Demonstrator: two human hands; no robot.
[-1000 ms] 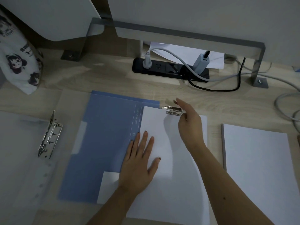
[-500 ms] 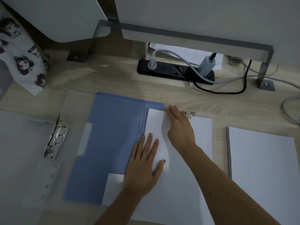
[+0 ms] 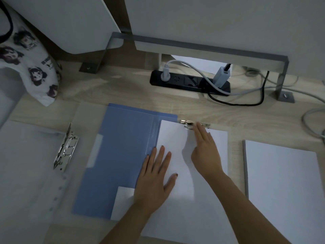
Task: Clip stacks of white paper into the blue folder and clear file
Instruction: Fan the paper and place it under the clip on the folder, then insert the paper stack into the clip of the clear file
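Wooden table (image 3: 123,90), dim light — my left hand (image 3: 154,180) flat, fingers spread, pinning paper (image 3: 193,199) on the blue folder (image 3: 119,155); right hand (image 3: 205,148) flat, fingertips pressing the clip (image 3: 188,124), grip holding nothing.

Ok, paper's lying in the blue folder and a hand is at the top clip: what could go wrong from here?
1. The right hand lies flat with its fingertips on the metal clip; if the clip snaps, it could pinch them.
2. The paper stack sits slightly skewed against the blue folder; clamped so, it may end up crooked.
3. Only the left hand pins the sheets; if it lifts, they may slide.
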